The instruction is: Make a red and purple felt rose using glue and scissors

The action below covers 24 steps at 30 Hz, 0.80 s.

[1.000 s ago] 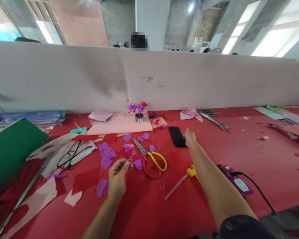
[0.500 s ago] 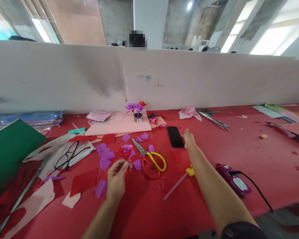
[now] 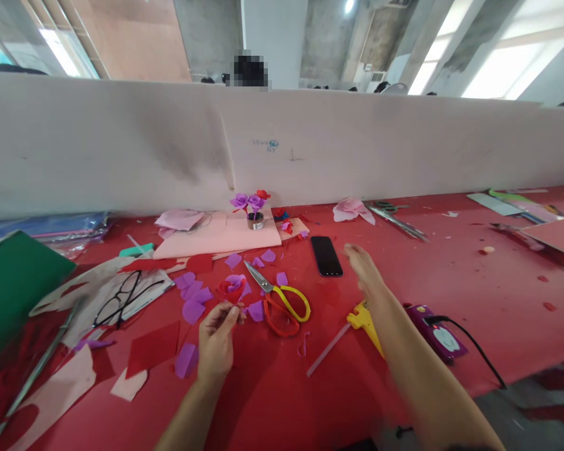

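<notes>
- Left hand is pinched narrow, thumb against fingers, holding a small handmade flower with red outer petals and a purple middle; its base is hidden by the fingertips.
- This flower is just beyond the left hand, above scattered purple paper-like scraps.
- Right hand reaches forward, fingers fairly straight and close together. Its palm is turned away, so whether it grips anything cannot be told.
- Near those fingers, on their left, a black rectangular smartphone lies flat.
- Between the hands are large scissors with steel blades, one yellow handle and one red.
- Under the right forearm, partly covered, is a yellow plastic tool with a translucent stick; to its right sits a purple device with a black cable.
- Farther back, a small brown pot of purple and red flowers stands on pale pink sheets.
- Everything rests on a bright red tabletop.
</notes>
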Motion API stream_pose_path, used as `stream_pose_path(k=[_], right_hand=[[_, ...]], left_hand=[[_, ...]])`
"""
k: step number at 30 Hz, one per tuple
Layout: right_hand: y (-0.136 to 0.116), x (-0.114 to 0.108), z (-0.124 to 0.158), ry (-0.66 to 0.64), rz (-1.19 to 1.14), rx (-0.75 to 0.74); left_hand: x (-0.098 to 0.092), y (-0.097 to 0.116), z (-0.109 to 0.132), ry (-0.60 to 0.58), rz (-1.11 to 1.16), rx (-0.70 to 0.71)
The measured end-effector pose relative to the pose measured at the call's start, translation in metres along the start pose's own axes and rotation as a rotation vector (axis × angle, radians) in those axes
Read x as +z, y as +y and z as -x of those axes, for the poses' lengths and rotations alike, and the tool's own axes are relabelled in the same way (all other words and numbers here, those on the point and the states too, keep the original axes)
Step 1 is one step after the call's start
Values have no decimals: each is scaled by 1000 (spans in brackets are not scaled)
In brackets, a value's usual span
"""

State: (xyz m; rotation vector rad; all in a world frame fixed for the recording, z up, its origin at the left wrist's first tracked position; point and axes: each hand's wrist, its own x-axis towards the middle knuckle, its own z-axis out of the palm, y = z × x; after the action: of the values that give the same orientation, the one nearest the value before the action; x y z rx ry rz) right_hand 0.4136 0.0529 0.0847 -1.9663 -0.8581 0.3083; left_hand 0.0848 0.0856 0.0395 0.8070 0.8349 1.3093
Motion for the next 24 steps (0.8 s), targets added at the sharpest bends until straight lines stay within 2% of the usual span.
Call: stream_pose_path(k=[3,5,7,10,14,20,24], right_hand=[[14,-37,54,-49,94,15],[32,-56,94,-33,399,-97],[50,-65,129,28,611,-101],[73,-63,158,59,704,-122],[88,-55,164,43,647,-226],[98,-59,156,74,571,-281],[90,-60,147,103,652,-308]], left_hand=[[-1,2,0,27,31,-8],[-1,3,1,48,48,-22],[0,4,1,57,68,-39],[1,5,2,52,83,-58],[1,4,1,66,76,-78],[-1,1,-3,78,63,-54],[-2,-1,-3,76,43,-51]])
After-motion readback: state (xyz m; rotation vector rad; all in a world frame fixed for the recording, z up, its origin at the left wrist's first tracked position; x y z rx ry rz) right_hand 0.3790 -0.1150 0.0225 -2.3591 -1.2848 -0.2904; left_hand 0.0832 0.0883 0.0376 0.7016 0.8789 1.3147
